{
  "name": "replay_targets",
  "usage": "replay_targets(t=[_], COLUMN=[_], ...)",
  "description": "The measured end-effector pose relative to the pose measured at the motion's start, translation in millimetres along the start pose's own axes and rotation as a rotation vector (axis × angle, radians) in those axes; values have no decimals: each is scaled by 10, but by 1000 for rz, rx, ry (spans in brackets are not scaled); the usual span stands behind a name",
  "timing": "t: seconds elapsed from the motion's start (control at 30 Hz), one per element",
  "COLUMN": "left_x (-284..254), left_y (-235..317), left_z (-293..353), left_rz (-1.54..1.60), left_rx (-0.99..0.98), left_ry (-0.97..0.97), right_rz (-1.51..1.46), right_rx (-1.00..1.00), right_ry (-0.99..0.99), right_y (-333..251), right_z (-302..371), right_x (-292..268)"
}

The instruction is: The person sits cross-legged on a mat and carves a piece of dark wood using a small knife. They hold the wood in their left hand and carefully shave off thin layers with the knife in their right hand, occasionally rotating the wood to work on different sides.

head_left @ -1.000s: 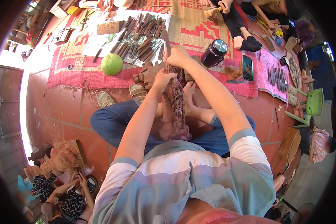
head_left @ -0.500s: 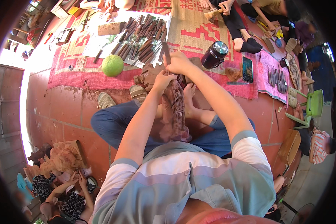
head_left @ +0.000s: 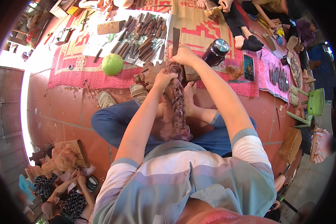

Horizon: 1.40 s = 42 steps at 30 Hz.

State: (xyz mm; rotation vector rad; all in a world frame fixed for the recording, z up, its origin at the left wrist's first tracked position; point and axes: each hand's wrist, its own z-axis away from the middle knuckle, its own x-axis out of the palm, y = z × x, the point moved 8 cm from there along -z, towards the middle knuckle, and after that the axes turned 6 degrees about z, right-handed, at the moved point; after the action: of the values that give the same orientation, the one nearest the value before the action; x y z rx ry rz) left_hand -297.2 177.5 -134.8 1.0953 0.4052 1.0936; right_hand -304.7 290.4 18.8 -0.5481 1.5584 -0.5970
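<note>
A reddish-brown wood carving (head_left: 174, 102) stands between my legs, its long body cut with deep relief. Around its upper left side my left hand (head_left: 164, 79) is closed. At the carving's top, my right hand (head_left: 183, 55) grips a flat, dark carving tool (head_left: 176, 36) whose broad end sticks up past my fingers; the other end is hidden by the hand. Just beyond the carving lies a rough brown wood block (head_left: 147, 74), partly covered by my left hand and arm.
Many dark-handled chisels (head_left: 147, 28) lie on a white sheet ahead, near a green round fruit (head_left: 112, 64). To the right are a dark thermos (head_left: 215, 52), a phone (head_left: 248, 68) and a green stool (head_left: 313, 104). Other people sit around, one with a carving (head_left: 65, 155) at lower left.
My right hand has shifted slightly up and right with the tool, which now points more upright. The left hand stays on the carving, whose top now shows more.
</note>
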Motion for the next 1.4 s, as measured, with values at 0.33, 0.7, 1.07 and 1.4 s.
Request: replay_targets(t=[0.33, 0.7, 1.07, 1.4], left_x=[76, 160, 145, 64], left_y=[124, 268, 33, 26], left_z=[101, 218, 65, 14], left_rz=[14, 68, 147, 75], left_rx=[-38, -47, -105, -38], left_ry=[-29, -48, -153, -69], right_rz=[-32, -56, 131, 77], right_rx=[-41, -91, -56, 30], right_ry=[36, 104, 155, 123], right_y=[1, -42, 26, -25], right_z=[54, 160, 63, 37], right_x=[-34, 3, 187, 169])
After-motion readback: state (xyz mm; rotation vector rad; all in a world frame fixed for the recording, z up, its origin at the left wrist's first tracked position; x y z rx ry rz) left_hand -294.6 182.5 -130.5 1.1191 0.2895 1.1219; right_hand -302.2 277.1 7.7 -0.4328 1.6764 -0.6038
